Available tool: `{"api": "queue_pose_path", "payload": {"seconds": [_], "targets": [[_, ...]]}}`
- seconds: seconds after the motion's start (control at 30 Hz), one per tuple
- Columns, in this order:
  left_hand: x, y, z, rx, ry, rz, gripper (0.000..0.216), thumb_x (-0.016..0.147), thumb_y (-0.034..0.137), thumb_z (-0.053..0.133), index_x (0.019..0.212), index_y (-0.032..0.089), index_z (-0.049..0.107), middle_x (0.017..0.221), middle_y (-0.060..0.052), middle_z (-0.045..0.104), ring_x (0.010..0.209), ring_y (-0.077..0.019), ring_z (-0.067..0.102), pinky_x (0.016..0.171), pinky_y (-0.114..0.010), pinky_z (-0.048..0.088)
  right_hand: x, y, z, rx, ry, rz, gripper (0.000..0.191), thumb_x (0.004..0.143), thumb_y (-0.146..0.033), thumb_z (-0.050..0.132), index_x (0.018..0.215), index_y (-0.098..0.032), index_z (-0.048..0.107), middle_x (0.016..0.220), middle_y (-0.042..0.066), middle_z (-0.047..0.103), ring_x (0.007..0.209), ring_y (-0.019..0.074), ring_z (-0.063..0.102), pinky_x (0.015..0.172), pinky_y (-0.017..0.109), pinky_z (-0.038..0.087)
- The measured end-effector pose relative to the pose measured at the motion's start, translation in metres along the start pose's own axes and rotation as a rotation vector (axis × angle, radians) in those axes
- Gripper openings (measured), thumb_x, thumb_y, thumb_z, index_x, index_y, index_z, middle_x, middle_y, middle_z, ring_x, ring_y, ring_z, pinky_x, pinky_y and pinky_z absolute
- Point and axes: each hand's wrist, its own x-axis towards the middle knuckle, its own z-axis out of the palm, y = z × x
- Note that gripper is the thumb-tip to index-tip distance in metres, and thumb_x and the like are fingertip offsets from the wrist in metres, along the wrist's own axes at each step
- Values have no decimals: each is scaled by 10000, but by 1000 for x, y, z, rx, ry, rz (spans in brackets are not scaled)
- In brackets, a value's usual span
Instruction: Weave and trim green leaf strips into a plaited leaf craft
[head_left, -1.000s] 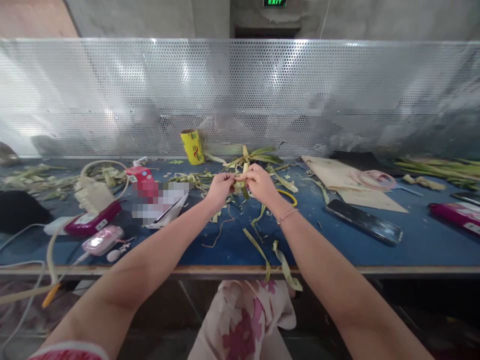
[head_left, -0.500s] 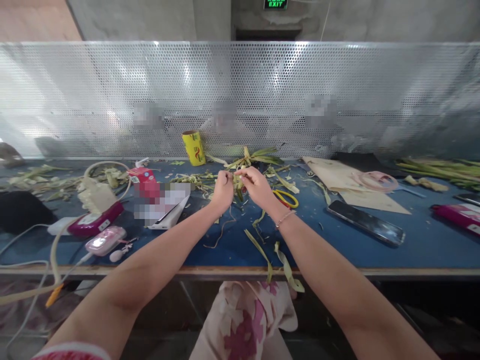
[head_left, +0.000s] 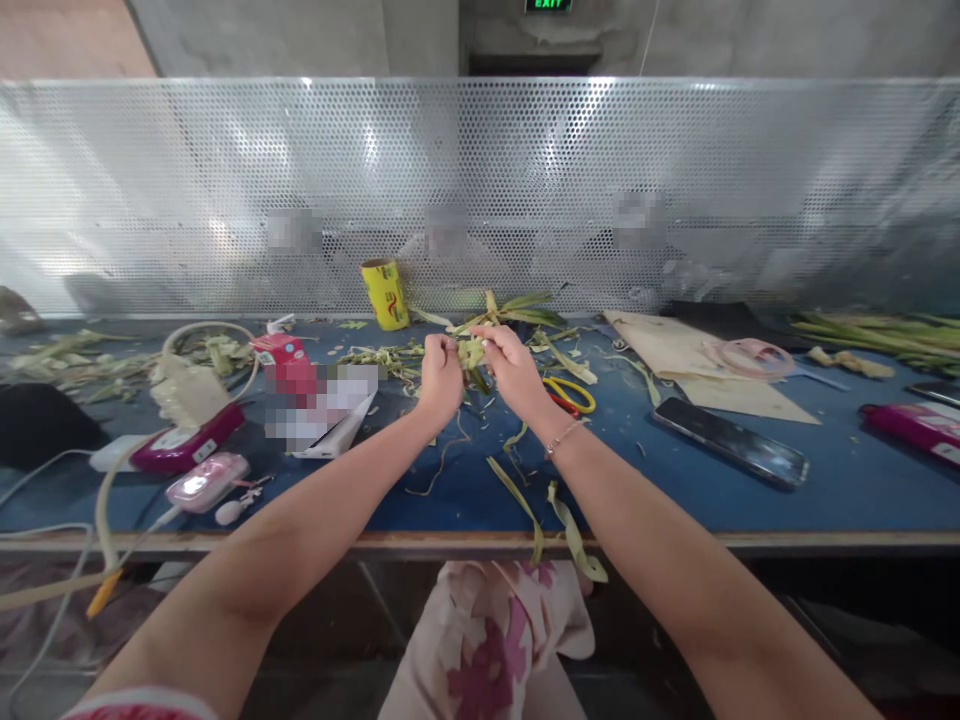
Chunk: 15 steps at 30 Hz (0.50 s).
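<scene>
My left hand and my right hand meet over the middle of the table. Both are closed, fingers pinched on a small pale-green bunch of folded leaf strips between them. How the strips are folded is too small to make out. Just right of my right wrist lies a pair of scissors with yellow and red handles, partly hidden by that hand. Behind the hands rests a bundle of green leaves. Leaf scraps are strewn left of my left hand.
Toward the back stands a yellow can before a perforated metal screen. On the left are a red carton, a white stand and a pink case. A phone and brown paper lie right. Loose strips overhang the front edge.
The leaf bunch shows more plainly between my fingers now. My hands have shifted slightly apart and my right hand has risen a little.
</scene>
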Motion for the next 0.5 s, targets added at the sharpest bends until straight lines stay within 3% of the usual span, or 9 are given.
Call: {"api": "queue_pose_path", "payload": {"seconds": [0.27, 0.5], "targets": [[-2, 13, 1, -107, 52, -36, 141, 900, 230, 375, 768, 210, 331, 612, 51, 382, 445, -55, 383, 453, -205, 310, -1, -6, 1, 19, -26, 38, 361, 890, -246, 341, 1207, -267, 514, 1144, 66, 503, 631, 101, 501, 625, 300, 474], [4, 2, -3, -59, 68, 24, 144, 875, 282, 441, 796, 216, 341, 654, 48, 390, 452, -52, 369, 449, -202, 313, -1, -4, 3, 19, -16, 9, 363, 849, -160, 374, 1141, -257, 566, 1129, 60, 519, 806, 141, 535, 720, 310, 483]]}}
